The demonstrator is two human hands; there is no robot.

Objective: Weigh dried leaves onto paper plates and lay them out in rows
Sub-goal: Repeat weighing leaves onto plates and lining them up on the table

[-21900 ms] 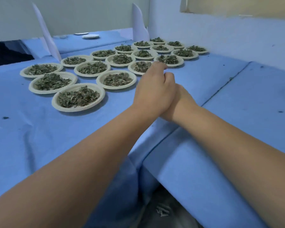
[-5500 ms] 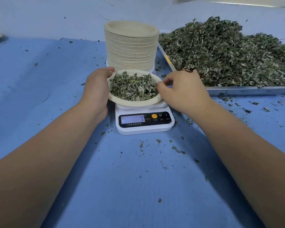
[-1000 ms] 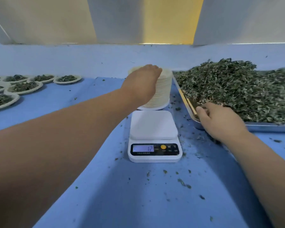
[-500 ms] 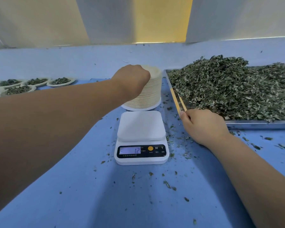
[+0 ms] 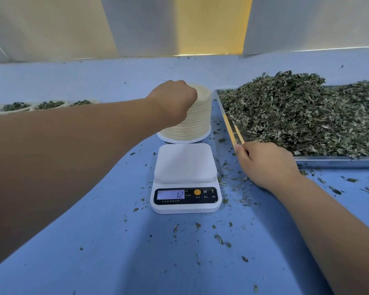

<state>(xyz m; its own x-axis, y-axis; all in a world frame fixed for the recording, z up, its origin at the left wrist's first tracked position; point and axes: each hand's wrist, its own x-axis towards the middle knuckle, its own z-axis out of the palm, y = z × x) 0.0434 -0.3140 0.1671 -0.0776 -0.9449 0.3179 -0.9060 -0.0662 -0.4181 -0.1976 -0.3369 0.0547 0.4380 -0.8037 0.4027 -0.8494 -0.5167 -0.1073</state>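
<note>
A tall stack of paper plates [image 5: 193,122] stands behind a white digital scale [image 5: 184,177]. The scale's platform is bare and its display reads 12. My left hand [image 5: 174,101] sits on the near top edge of the stack, its fingers curled over the top plate and their tips hidden. A metal tray [image 5: 337,161] at the right holds a big heap of dried leaves [image 5: 307,116]. My right hand [image 5: 264,162] rests on the table at the tray's near left corner, fingers loosely curled, index fingertip at the rim, with nothing visible in it.
Several filled plates [image 5: 15,106] lie in a row at the far left on the blue table cover [image 5: 115,252]. Leaf crumbs are scattered around the scale and in front of the tray. A pale wall panel rises behind the table.
Over the last second my right hand drew back from the leaves in the tray to its near left corner. My left hand stayed on top of the plate stack.
</note>
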